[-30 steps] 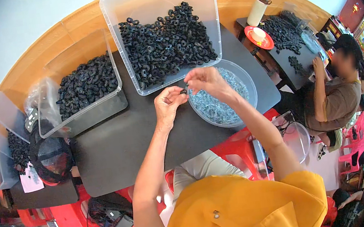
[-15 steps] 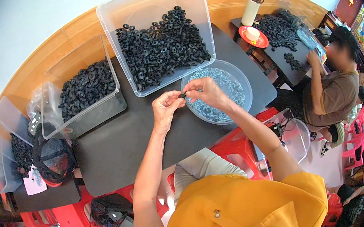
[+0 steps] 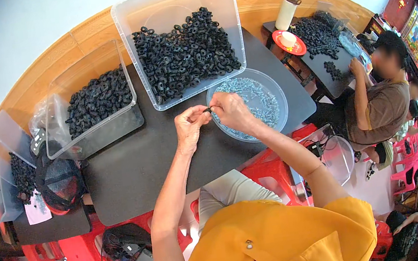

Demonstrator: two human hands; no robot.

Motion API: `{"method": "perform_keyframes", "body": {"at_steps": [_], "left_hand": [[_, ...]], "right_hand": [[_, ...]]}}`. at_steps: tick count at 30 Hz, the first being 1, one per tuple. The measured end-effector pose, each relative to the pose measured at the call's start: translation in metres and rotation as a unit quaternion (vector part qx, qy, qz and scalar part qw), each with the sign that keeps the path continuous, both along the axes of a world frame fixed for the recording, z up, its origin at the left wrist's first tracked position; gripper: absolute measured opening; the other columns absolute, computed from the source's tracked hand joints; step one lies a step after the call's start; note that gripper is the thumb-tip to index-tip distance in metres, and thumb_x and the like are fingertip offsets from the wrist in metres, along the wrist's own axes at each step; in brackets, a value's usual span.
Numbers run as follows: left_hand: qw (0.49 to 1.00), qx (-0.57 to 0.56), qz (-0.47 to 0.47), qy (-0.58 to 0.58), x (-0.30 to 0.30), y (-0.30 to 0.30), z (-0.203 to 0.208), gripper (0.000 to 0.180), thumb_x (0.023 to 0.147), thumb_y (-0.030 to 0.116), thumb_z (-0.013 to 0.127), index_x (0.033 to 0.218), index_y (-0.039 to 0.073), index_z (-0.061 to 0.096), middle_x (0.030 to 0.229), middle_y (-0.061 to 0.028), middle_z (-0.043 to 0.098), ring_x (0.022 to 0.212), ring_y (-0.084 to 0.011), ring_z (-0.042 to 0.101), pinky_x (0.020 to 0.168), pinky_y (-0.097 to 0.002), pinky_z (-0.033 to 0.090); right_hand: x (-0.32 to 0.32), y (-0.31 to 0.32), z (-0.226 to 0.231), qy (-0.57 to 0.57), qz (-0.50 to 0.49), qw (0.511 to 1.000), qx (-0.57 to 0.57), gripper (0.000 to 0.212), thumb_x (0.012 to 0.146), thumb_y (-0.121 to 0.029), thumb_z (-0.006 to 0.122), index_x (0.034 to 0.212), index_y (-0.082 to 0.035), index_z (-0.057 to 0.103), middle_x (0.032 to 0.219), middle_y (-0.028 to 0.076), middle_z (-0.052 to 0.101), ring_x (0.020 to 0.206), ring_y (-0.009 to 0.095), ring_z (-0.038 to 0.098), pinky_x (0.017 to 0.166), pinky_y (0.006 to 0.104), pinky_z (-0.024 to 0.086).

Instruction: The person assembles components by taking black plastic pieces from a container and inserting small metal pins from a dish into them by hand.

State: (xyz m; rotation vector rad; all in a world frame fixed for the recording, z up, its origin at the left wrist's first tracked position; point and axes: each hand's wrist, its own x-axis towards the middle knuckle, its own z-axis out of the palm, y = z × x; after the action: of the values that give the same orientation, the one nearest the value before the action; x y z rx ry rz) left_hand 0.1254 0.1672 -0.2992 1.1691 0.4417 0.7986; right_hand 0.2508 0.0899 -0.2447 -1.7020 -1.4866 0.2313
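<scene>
Left hand and right hand pinch one small black part — fingertips nearly closed.
Held over the dark table, beside the round tub — long axis seemingly left-right; too small to tell which end leads.

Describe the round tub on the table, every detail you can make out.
The round tub is clear, shallow and plastic-looking, with a thin rim and no lid in place. It sits upright on the dark table, right of centre, close to the large clear bin. Many small, shiny, silvery-blue pieces lie loose inside; their exact shape is too fine to tell. The right hand hides part of its left side; whether it touches the rim is unclear.
</scene>
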Motion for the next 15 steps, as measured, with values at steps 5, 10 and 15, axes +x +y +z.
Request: {"method": "perform_keyframes", "body": {"at_steps": [5, 10, 15], "left_hand": [[0.997, 0.027, 0.066, 0.020, -0.002, 0.001, -0.002, 0.015, 0.078, 0.002, 0.065, 0.091, -0.002, 0.062, 0.075, -0.0054, 0.064, 0.062, -0.0094, 0.060, 0.059, -0.0206, 0.050], [0.993, 0.017, 0.103, 0.054, -0.002, -0.001, 0.006, 0.013, 0.077, 0.003, 0.065, 0.089, -0.001, 0.063, 0.069, -0.0011, 0.062, 0.051, -0.0036, 0.050, 0.045, -0.0178, 0.042], [0.992, -0.014, 0.113, 0.058, -0.005, 0.000, 0.003, 0.012, 0.074, 0.003, 0.067, 0.085, -0.001, 0.064, 0.070, -0.0022, 0.062, 0.057, -0.0043, 0.052, 0.047, -0.0176, 0.039]], "right_hand": [[-0.010, 0.009, 0.003, -0.041, -0.014, 0.999, -0.013, 0.004, 0.071, 0.000, 0.052, 0.074, 0.003, 0.053, 0.072, 0.023, 0.058, 0.071, 0.039, 0.057, 0.062, 0.0455, 0.045], [-0.021, 0.012, -0.012, -0.084, -0.048, 0.994, 0.052, 0.013, 0.070, 0.002, 0.054, 0.082, 0.002, 0.053, 0.079, 0.018, 0.057, 0.075, 0.035, 0.056, 0.066, 0.0420, 0.045], [-0.038, 0.009, -0.013, -0.157, -0.062, 0.984, 0.060, 0.030, 0.065, 0.004, 0.057, 0.094, 0.002, 0.050, 0.089, 0.018, 0.050, 0.085, 0.035, 0.049, 0.074, 0.0425, 0.042]]}}
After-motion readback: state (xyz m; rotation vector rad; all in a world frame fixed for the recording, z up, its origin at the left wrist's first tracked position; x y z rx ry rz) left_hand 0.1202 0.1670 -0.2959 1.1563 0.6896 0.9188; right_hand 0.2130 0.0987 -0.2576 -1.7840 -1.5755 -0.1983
